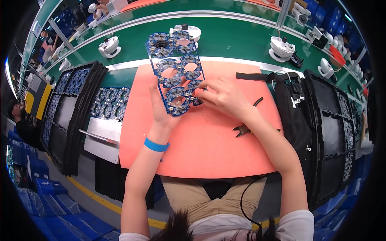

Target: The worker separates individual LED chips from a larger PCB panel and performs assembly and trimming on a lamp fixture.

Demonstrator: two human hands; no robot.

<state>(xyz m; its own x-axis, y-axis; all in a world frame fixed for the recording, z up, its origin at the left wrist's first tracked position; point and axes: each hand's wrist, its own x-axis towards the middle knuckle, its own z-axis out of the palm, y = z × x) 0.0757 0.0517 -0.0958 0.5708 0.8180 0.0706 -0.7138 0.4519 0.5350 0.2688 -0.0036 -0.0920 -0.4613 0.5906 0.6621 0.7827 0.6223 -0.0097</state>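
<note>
My left hand (161, 112) holds up a blue circuit board panel (173, 82) over the pink mat (201, 152), its palm and fingers behind the left and lower part. Ring-shaped boards with round openings make up the panel, and a dark round part (162, 44) sits in the upper left one. At the lower right ring, my right hand (227, 96) has thumb and fingers pinched on the panel. Whether a small piece is between those fingertips is hidden. A pair of side cutters (242, 129) lies on the mat, partly under my right forearm.
More ring boards (110, 102) lie left of the mat beside a metal plate (100, 138). Black trays (64, 116) of boards stand at the left, others (331, 120) at the right. A black bag (295, 116) borders the mat. White camera-like units (281, 48) line the green bench.
</note>
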